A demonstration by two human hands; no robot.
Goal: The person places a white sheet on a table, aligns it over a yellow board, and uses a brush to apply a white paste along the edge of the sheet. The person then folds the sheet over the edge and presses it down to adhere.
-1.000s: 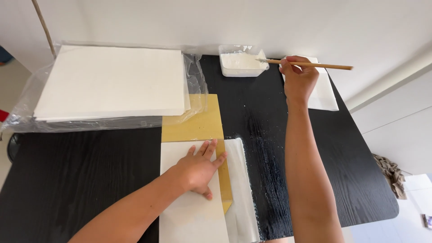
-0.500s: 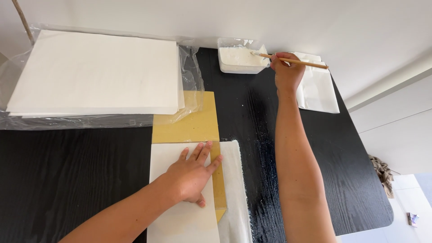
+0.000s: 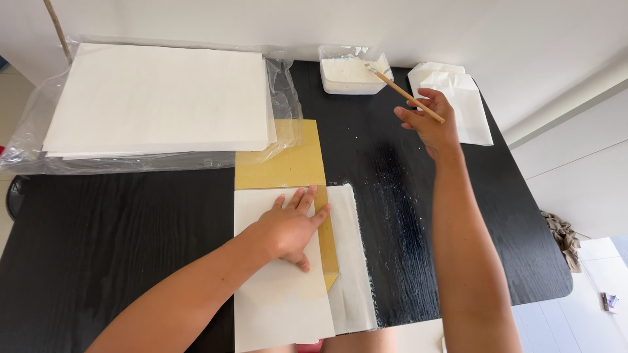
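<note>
Near the desk's front edge, the left hand lies spread flat on a white rectangular paper sheet over mustard-yellow card. Farther back, the right hand pinches a thin wooden brush (bristles at the clear paste tub); bare black wooden desk lies between.

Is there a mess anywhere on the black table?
Yes, a small one. White specks and smears dot the black table right of the white paper strip, like dried paste. The brush in the right hand hangs above the bare tabletop, beside the tub of white paste.
</note>
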